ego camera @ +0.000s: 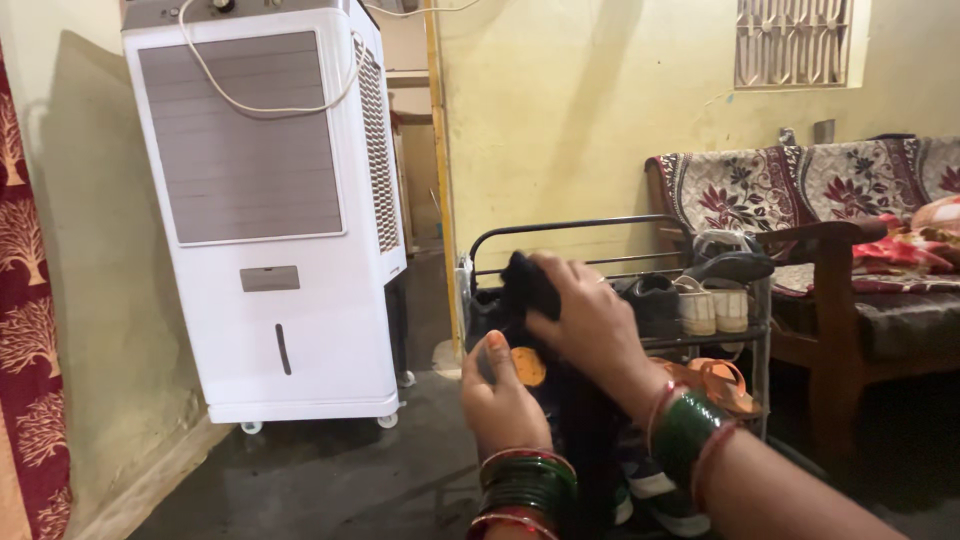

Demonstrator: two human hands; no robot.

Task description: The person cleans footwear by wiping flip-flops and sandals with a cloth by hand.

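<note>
My left hand [503,392] grips a black shoe [500,318] with an orange patch from below, in front of the left end of a metal shoe rack [575,226]. My right hand [588,318] reaches over it and presses a dark cloth [527,281] onto the shoe's top. Both wrists wear green and red bangles. The lower part of the shoe is hidden behind my hands.
A tall white air cooler [270,200] on wheels stands to the left of the rack. The rack's shelves hold white shoes [712,305], a dark shoe [652,300] and orange sandals [718,382]. At the right is a wooden sofa [840,260] with a floral cover.
</note>
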